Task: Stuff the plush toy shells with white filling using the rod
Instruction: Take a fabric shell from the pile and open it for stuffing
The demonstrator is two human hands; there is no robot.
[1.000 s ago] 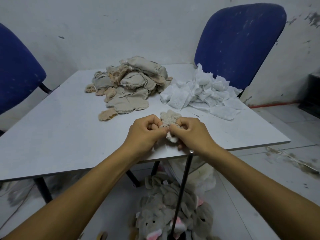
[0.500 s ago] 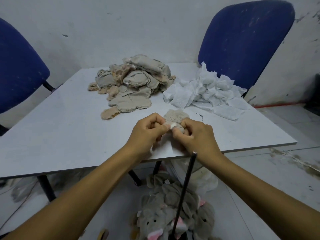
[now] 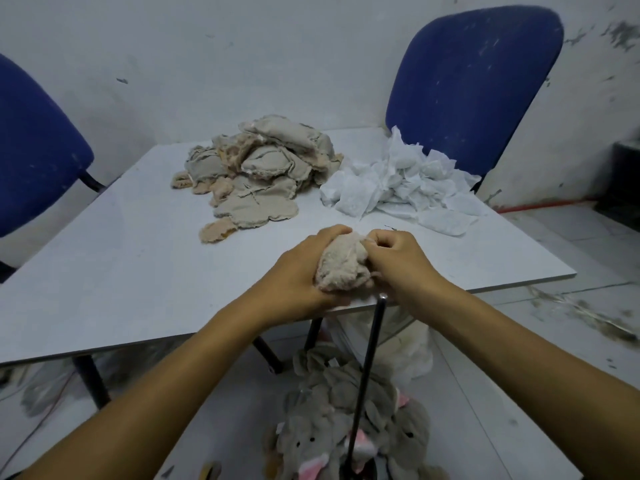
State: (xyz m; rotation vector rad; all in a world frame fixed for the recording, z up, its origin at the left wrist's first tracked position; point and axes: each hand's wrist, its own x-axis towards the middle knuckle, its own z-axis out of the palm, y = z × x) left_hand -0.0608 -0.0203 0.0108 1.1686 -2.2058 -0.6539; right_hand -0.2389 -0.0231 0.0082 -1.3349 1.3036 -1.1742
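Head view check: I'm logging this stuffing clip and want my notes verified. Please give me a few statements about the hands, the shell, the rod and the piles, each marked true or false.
1. Both the left hand and the right hand grip the beige plush shell. True.
2. The black rod lies flat on the table. False: it stands upright below the table's near edge, its top just under the hands.
3. The pile of white filling lies to the right of the heap of empty shells. True.
4. The grey plush toys sit on the blue chair. False: they lie on the floor beneath the table.
5. The right hand is holding the rod. False: it pinches the shell.
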